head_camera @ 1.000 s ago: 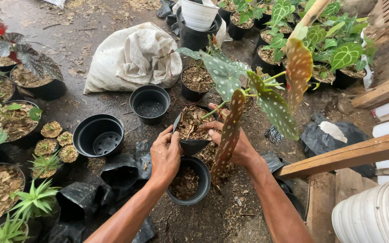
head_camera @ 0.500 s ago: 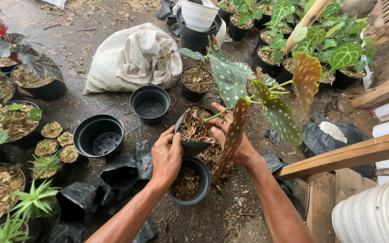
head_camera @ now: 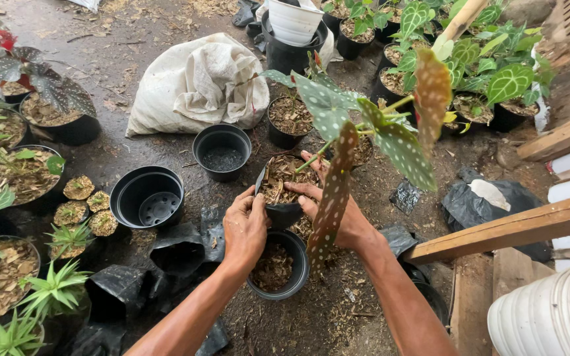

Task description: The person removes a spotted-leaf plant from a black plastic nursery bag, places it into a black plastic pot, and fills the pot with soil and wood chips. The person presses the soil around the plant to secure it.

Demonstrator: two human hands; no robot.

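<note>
My left hand [head_camera: 245, 227] and my right hand [head_camera: 334, 211] clasp a small black plastic pot [head_camera: 280, 212] from either side. The pot is tipped toward me and packed with brown husk soil [head_camera: 278, 181]. A plant with long green white-spotted leaves [head_camera: 390, 135] rises from it; one leaf with a reddish spotted underside [head_camera: 328, 201] hangs over my right wrist. Right beneath the held pot, on the ground, stands a second black pot [head_camera: 278, 267] partly filled with the same soil.
Two empty black pots [head_camera: 148, 196] [head_camera: 222, 151] sit left and behind, next to a white sack [head_camera: 196, 86]. Potted plants line the left edge and the back right. Black plastic bags [head_camera: 179, 250] lie on the wet ground. A wooden beam [head_camera: 509, 224] and white buckets [head_camera: 549, 316] are on the right.
The held pot has tipped a little and the plant's stem and leaves have swung up and to the right. Both hands keep their grip on the pot.
</note>
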